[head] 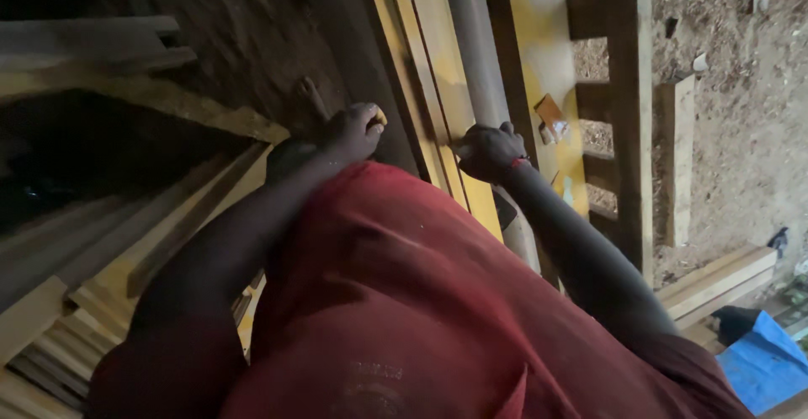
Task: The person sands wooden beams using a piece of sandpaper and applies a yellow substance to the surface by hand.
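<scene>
We see both hands up against a run of long yellow planks (431,74) that stretch from near to far through the middle of the scene. The left hand (353,131) is curled into a loose fist on the dark wood just left of the planks. It pinches a small pale-yellow piece (380,117) at the fingertips, and we cannot tell what that piece is. The right hand (488,151), a red band at its wrist, is closed around the right edge of the planks, knuckles up, close beside a grey bar (473,40) that runs alongside. The two hands sit near each other with the planks between them.

Right of the bar lies a yellow-stained board (543,57) with a small tan block (551,118) on it. Beyond that come a dark wooden frame (627,91) and bare dirt (741,91). Stacked lumber (50,326) fills the near left, and a blue sheet (762,360) sits at the near right.

We judge the step in hand to be steadying the planks with the right hand while the left works at their other edge. Any further move calls for a firm right grip, so that the planks do not slip against the bar.
</scene>
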